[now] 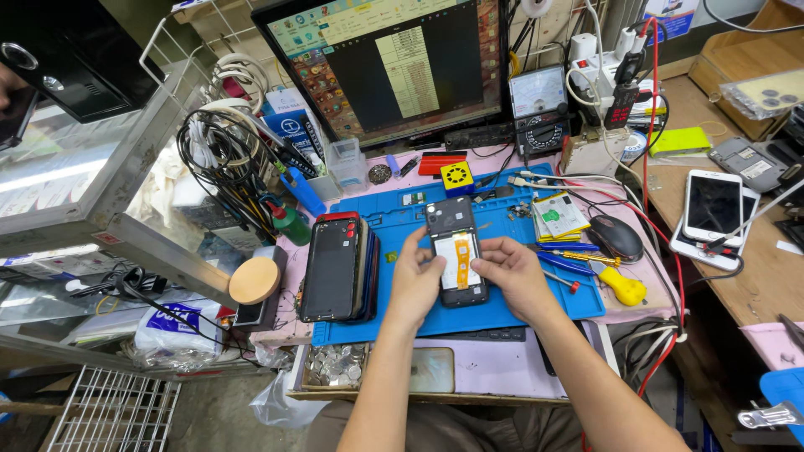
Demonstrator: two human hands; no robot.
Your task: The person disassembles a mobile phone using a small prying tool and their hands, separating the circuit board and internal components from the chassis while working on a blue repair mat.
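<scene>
Fingertips of both hands pinch the edges of an opened black smartphone with its back cover off, which lies face down on the blue silicone repair mat at the middle of the bench. Left hand: fingers curled, thumb and forefinger pressed against the phone's left edge near its middle. Right hand: fingers drawn together, tips touching the phone's right edge. An orange flat cable runs down over the exposed pale battery between the two hands.

Surroundings, largest first. Large flat computer monitor stands at the back of the bench, screen lit with a spreadsheet-like window. Pink-topped wooden workbench carries the mat. Glass display case with metal frame sits to the left. Stack of dark smartphones, the top one with a red rim, lies on the mat just left of the left hand. White smartphone with a dark screen rests on the side table to the right, well apart. Analogue multimeter with a black dial face stands just right of the monitor. Black computer mouse sits at the mat's right edge. Round wooden disc lies left of the phone stack. Yellow-handled screwdriver lies right of the right hand, near the mouse. Small yellow box with a round black grille sits behind the phone.
</scene>
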